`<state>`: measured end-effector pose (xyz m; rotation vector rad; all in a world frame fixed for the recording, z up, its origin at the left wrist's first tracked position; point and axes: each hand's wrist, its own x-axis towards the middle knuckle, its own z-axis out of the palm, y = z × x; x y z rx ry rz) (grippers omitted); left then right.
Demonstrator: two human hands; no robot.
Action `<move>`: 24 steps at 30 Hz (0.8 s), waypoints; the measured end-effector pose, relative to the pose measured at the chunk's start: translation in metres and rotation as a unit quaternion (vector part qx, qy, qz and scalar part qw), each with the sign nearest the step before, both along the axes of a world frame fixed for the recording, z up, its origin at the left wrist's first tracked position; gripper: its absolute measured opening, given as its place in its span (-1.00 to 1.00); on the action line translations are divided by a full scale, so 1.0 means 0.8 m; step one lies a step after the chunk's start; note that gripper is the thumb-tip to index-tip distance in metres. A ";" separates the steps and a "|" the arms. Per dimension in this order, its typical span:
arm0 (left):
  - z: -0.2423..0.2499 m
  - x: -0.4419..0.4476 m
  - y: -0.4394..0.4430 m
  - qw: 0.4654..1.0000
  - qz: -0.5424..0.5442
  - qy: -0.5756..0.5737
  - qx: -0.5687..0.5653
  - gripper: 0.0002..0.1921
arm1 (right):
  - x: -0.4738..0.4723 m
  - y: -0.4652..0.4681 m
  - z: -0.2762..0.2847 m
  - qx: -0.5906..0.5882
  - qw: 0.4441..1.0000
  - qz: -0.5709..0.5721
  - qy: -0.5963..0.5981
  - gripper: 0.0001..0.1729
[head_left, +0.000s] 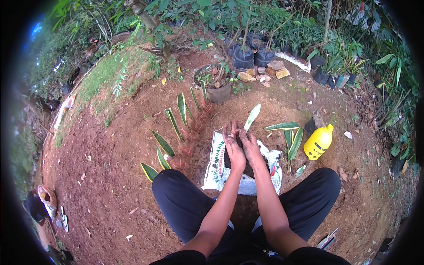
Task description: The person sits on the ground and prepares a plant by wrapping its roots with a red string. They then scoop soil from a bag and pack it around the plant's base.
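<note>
My left hand (234, 145) and my right hand (250, 144), both soiled, are cupped together above an open white plastic sack (212, 169) of dark soil (249, 169). Whatever lies between the palms is mostly hidden. A variegated snake plant leaf (252, 116) rises just beyond my fingers; whether they hold its base I cannot tell. Left of the sack, several snake plant cuttings (173, 123) stand in a row of bundles wrapped in red netting or string (187, 150). Several loose snake plant leaves (294, 144) lie on the ground at the right.
A yellow plastic bottle (318, 142) stands at the right beside a black plant bag (310, 125). Ahead are a potted shrub (219, 93), stones (246, 77) and black planting bags (243, 59). Another sack (49, 202) and flip-flops (64, 219) lie far left.
</note>
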<state>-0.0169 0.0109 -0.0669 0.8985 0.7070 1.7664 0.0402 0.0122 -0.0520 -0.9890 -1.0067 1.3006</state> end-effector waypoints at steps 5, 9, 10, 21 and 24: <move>0.005 -0.009 -0.003 0.983 0.079 0.147 -0.081 -0.28 | -0.010 0.011 -0.013 0.021 0.998 0.004 0.063 -0.55; 0.011 0.001 0.002 0.982 0.167 0.069 -0.063 -0.39 | -0.013 0.014 -0.021 -0.059 0.996 -0.072 -0.008 -0.51; 0.013 0.003 0.002 0.984 0.170 0.036 -0.048 -0.43 | -0.013 0.013 -0.020 -0.044 0.995 -0.085 0.000 -0.51; 0.010 -0.003 0.005 0.978 0.143 0.036 -0.146 -0.68 | -0.019 0.009 0.002 -0.170 0.967 -0.151 0.117 -0.37; 0.002 -0.004 0.009 0.980 0.114 -0.009 -0.160 -0.68 | -0.019 0.007 0.007 -0.189 0.961 -0.167 0.115 -0.40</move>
